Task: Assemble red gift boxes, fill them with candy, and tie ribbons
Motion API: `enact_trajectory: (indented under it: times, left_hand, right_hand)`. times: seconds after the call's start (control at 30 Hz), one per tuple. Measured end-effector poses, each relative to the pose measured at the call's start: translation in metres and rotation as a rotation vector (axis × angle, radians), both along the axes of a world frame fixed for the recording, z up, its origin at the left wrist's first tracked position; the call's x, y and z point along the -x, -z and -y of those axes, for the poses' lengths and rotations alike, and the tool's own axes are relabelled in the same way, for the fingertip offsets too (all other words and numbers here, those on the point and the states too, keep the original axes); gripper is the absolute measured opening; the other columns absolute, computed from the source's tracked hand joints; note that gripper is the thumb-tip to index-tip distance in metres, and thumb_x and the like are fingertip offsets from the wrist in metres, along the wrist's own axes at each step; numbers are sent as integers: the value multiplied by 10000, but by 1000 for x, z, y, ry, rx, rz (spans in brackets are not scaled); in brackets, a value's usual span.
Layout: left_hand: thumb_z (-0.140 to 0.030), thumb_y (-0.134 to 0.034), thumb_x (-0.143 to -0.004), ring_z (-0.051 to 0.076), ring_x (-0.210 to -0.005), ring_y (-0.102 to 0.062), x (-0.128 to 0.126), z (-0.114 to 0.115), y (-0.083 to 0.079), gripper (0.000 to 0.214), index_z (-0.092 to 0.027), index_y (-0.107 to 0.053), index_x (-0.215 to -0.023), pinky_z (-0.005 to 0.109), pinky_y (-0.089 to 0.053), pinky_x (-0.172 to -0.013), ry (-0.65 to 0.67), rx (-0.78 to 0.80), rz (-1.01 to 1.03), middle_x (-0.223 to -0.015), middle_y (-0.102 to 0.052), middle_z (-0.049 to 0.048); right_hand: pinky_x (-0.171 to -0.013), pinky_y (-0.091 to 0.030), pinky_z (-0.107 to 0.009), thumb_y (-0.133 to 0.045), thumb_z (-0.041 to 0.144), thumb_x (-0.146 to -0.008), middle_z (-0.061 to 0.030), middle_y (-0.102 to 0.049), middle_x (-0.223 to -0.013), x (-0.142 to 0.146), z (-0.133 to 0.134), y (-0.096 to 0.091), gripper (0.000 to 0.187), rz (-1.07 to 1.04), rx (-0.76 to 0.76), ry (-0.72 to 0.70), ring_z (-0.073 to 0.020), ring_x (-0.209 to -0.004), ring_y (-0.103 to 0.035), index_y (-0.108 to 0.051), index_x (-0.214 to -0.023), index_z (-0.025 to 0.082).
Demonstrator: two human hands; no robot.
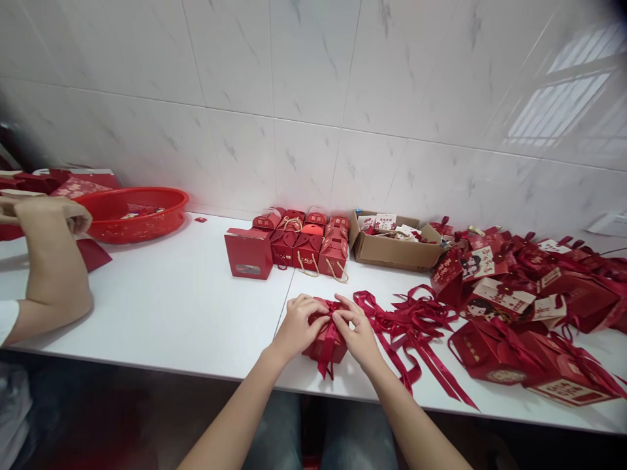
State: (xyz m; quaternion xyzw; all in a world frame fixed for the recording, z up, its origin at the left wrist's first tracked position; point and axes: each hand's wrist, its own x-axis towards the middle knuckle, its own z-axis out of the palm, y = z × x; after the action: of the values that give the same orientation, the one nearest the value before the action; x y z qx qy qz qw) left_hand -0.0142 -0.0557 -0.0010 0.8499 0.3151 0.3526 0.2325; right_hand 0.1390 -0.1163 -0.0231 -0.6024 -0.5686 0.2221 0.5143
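Note:
A small red gift box (pixel 337 353) sits on the white table near its front edge, right in front of me. Dark red ribbon (pixel 327 349) crosses its top, and its ends hang down the near side. My left hand (pixel 302 324) pinches the ribbon on top from the left, thumb and fingers together. From the other side my right hand (pixel 353 328) grips the same ribbon, its fingertips almost meeting the left ones. The exact shape of the ribbon between the fingertips is partly hidden. Just right of my hands lies a loose heap of red ribbons (pixel 416 313).
Several small red boxes (pixel 308 248) stand in rows by the wall, beside a larger red box (pixel 248 254). A cardboard carton (pixel 396 253) holds cards. Many ribboned boxes (pixel 494 352) crowd the right. At left are a red plastic basket (pixel 140 228) and another person's arm (pixel 56 261).

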Motion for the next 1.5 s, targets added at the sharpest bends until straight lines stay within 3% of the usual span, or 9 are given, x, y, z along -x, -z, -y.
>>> enact_trajectory:
  times: [0.13,0.3,0.5,0.63,0.73,0.87,1.03,1.23,1.5]
  left_hand:
    - [-171,-576,-835,210,-865,-621,2,-8,2,152,-236,-688,-754,416,-390,-891,26,-8,-21,-821,-725,14]
    - [-204,-547,-860,199,-882,-632,7,-11,-5,155,-238,-696,-828,386,-402,-890,84,-3,-35,-900,-721,24]
    - [-174,-520,-838,199,-893,-622,7,-8,-10,166,-227,-676,-857,349,-446,-861,113,1,-48,-934,-698,37]
    - [-152,-524,-816,196,-861,-622,7,-6,-12,158,-221,-661,-856,352,-450,-852,121,-19,-67,-890,-688,35]
    - [-112,-525,-794,190,-852,-621,7,-6,-14,184,-224,-659,-852,354,-439,-870,144,-37,-84,-877,-691,24]
    - [-89,-518,-783,189,-899,-616,8,-7,-15,214,-228,-660,-863,342,-429,-885,150,-64,-89,-914,-688,19]
    - [-83,-494,-784,177,-856,-612,10,-6,-16,207,-215,-646,-833,324,-436,-858,112,-92,-84,-885,-667,24]
    - [-104,-513,-780,179,-812,-597,10,-4,-13,130,-203,-596,-796,321,-439,-821,30,-94,-88,-808,-648,11]
    - [-111,-525,-773,164,-798,-606,13,-6,-10,114,-198,-596,-791,334,-407,-833,-46,-127,-96,-822,-672,-5]
  right_hand:
    - [-992,-404,-478,-517,353,-888,-89,-636,-1224,-8,6,-2,265,51,-7,9,-273,-1177,-535,-732,-790,232]
    - [-835,-491,-374,-561,245,-830,-69,-700,-992,-14,12,-3,170,123,-73,36,-221,-941,-624,-667,-959,212]
    - [-819,-456,-400,-502,173,-814,-76,-680,-855,-11,19,-14,124,234,-150,98,-241,-874,-578,-622,-824,202]
    - [-753,-448,-362,-568,177,-783,-38,-659,-777,-15,34,-33,65,304,-92,-24,-218,-773,-570,-619,-788,217]
    - [-740,-468,-343,-565,271,-840,-49,-674,-839,-22,32,-43,100,294,-36,-84,-201,-773,-594,-639,-862,208]
    - [-750,-508,-345,-531,337,-878,-100,-691,-1012,-26,7,-47,264,226,23,-110,-194,-803,-635,-639,-1048,166]
    - [-821,-512,-315,-572,248,-843,-44,-719,-962,-15,-13,-50,162,187,48,-270,-179,-881,-658,-682,-952,199]
    - [-729,-519,-288,-568,206,-839,-43,-699,-851,-16,-9,-47,110,149,37,-288,-163,-784,-649,-644,-907,166]
    - [-845,-475,-315,-525,102,-849,-57,-668,-943,-26,-1,-41,244,263,31,-370,-165,-883,-609,-673,-1028,177]
